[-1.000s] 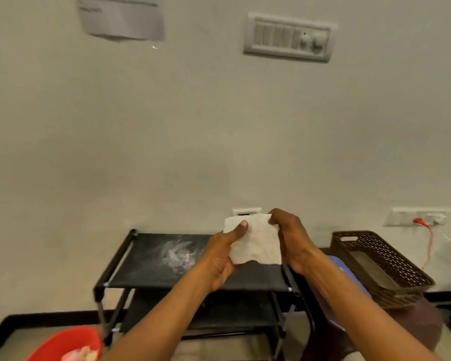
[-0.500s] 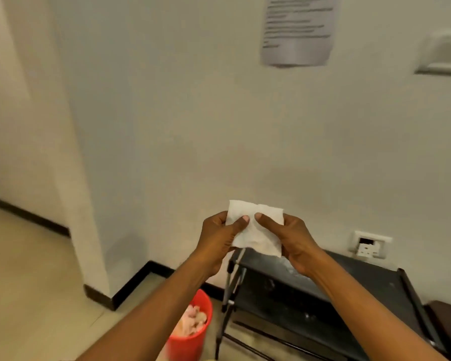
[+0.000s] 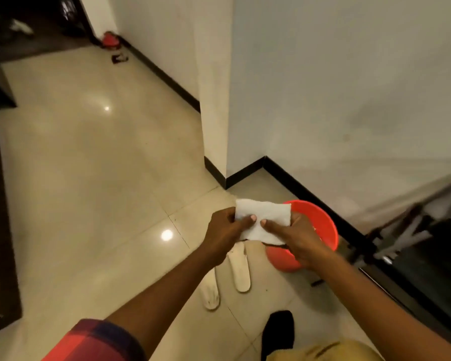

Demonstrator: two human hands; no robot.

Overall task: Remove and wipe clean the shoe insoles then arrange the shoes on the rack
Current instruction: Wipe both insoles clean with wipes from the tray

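Step in hand: readying the wipe, judged from the folded sheet held up between both hands with neither insole touched.
Left hand: the left hand (image 3: 224,230) pinches the wipe's left edge, thumb on the near face and fingers curled behind it.
Right hand: the right hand (image 3: 300,238) pinches the right edge the same way, its thumb tip just beside the left thumb.
Wipe: the white wipe (image 3: 264,217) is folded to a rough rectangle and held in the air above the floor (image 3: 94,178), partly over the red bucket (image 3: 323,230).
Insoles: the farther insole (image 3: 239,269) and the nearer insole (image 3: 210,293) lie side by side on the floor below the left forearm, near the bucket.
Rack: the black rack (image 3: 443,246) stands against the wall at the right edge, blurred; no shoe shows on the part in view.
Dark shape: a black shape (image 3: 279,332) lies near the bottom edge, perhaps a shoe or a socked foot.
Risk, tearing: the sheet looks thin, and two pinches pulling apart could rip it.
Risk, dropping: a slack right pinch could let the wipe fall into the bucket.
Risk, treading: the insoles lie close underfoot, so a careless step could dirty or bend them.
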